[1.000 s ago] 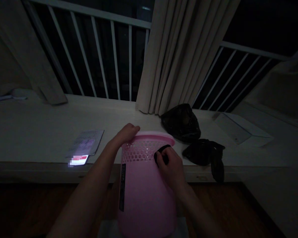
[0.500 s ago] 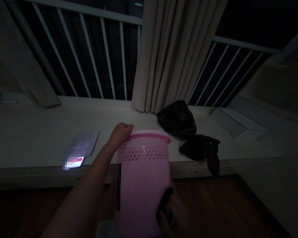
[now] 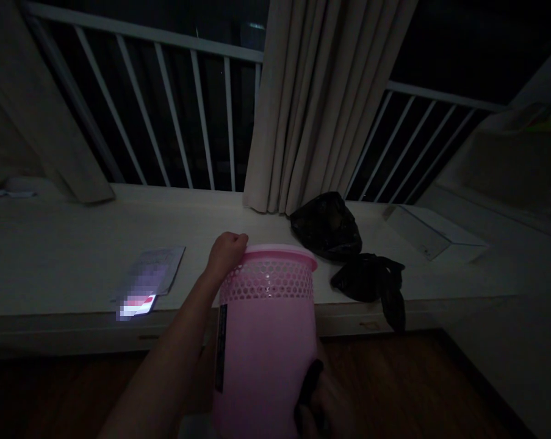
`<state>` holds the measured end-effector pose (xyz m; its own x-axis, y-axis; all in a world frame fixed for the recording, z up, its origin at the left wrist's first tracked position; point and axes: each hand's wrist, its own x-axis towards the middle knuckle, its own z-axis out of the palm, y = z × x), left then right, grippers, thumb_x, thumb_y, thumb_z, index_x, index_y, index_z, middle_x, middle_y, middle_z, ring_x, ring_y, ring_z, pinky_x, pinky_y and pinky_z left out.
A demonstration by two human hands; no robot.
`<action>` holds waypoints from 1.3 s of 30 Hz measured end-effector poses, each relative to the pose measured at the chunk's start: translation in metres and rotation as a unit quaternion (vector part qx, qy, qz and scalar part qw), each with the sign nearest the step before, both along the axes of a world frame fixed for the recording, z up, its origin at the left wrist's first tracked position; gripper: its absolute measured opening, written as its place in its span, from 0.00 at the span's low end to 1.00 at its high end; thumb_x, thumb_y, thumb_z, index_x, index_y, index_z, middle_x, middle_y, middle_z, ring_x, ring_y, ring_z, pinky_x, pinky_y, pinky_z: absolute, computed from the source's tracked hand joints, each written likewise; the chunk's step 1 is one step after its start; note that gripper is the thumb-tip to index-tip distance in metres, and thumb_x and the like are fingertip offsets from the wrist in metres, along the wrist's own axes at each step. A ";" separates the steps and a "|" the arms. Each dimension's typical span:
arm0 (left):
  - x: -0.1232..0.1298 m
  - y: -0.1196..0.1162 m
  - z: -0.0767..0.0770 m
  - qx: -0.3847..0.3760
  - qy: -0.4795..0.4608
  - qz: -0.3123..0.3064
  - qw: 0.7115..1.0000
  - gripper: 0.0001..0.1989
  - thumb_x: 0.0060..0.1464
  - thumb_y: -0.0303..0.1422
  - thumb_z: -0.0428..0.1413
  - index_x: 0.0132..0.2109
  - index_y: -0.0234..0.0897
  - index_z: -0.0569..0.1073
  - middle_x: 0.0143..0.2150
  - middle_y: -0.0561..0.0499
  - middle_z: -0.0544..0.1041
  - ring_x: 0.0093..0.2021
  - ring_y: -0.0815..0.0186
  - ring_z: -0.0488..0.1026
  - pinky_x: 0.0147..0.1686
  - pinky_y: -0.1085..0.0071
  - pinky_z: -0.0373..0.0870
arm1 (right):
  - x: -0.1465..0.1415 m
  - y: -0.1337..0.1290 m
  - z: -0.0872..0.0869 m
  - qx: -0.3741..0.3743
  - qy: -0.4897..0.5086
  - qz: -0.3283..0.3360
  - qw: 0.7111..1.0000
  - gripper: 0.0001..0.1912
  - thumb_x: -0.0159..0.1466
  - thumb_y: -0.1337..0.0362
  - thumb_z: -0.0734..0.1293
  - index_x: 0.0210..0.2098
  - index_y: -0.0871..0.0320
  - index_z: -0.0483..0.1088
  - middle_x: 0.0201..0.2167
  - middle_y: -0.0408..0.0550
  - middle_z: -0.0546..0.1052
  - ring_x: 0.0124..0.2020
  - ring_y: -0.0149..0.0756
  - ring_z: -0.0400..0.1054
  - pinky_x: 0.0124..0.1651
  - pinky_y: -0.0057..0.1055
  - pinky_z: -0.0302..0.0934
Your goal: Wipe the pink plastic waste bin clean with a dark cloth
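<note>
A pink bin (image 3: pixel 268 360) with a band of small holes below its rim stands upright in the lower middle of the view. My left hand (image 3: pixel 229 249) is closed on the bin's rim at its upper left. Low on the bin's right side, my right hand (image 3: pixel 327 402) is closed round a black cloth-like thing (image 3: pixel 308 387) and presses it to the wall of the bin. The dim light hides part of the right fingers.
On the white ledge (image 3: pixel 87 244) lie papers (image 3: pixel 165 268) with a lit phone (image 3: pixel 144 304) at the left. Black plastic bags (image 3: pixel 327 225) and a white box (image 3: pixel 435 235) are at the right. Behind hang curtains (image 3: pixel 298 103) before white railings.
My right hand and the black thing have slid slightly down along the bin. The whole view has shifted a little; my left hand stays on the rim.
</note>
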<state>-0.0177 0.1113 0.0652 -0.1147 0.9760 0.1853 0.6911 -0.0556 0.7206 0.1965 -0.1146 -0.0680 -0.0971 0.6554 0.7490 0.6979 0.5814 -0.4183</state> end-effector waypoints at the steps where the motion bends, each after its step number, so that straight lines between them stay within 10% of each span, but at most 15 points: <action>1: 0.000 0.000 0.000 0.000 0.000 -0.002 1.000 0.17 0.47 0.41 0.43 0.16 0.40 0.57 0.15 0.54 0.53 0.19 0.68 0.56 0.24 0.68 0.48 | -0.001 0.007 0.009 -0.005 0.005 0.005 1.000 0.09 0.58 0.70 0.62 0.25 0.52 0.58 0.20 0.40 0.66 0.21 0.33 0.62 0.22 0.29 0.55; 12: -0.006 0.001 0.003 0.000 0.030 -0.022 0.999 0.20 0.52 0.43 0.42 0.17 0.39 0.61 0.17 0.51 0.63 0.21 0.66 0.62 0.25 0.68 0.51 | -0.002 0.121 0.066 -0.120 0.070 -0.031 0.990 0.13 0.64 0.62 0.59 0.23 0.53 0.54 0.22 0.38 0.62 0.23 0.31 0.56 0.27 0.28 0.51; 24: 0.018 -0.019 0.025 0.059 0.160 -0.205 0.964 0.23 0.60 0.49 0.45 0.42 0.41 0.79 0.40 0.48 0.81 0.40 0.61 0.74 0.36 0.70 0.59 | -0.002 0.119 0.066 -0.123 0.072 -0.032 0.989 0.12 0.63 0.62 0.58 0.23 0.53 0.55 0.22 0.38 0.62 0.24 0.31 0.56 0.27 0.28 0.50; 39: 0.019 -0.012 0.031 -0.008 0.126 -0.227 0.966 0.26 0.60 0.48 0.43 0.25 0.36 0.72 0.21 0.50 0.70 0.24 0.67 0.63 0.28 0.69 0.53 | -0.007 0.156 0.088 -0.119 0.087 -0.058 0.987 0.14 0.66 0.59 0.57 0.23 0.53 0.57 0.22 0.39 0.64 0.25 0.33 0.59 0.29 0.29 0.51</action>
<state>0.0009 0.0995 0.0967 0.3731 0.9178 0.1354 0.7511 -0.3845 0.5367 0.1890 0.0414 0.0201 0.1043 0.8136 0.5720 0.6597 0.3738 -0.6520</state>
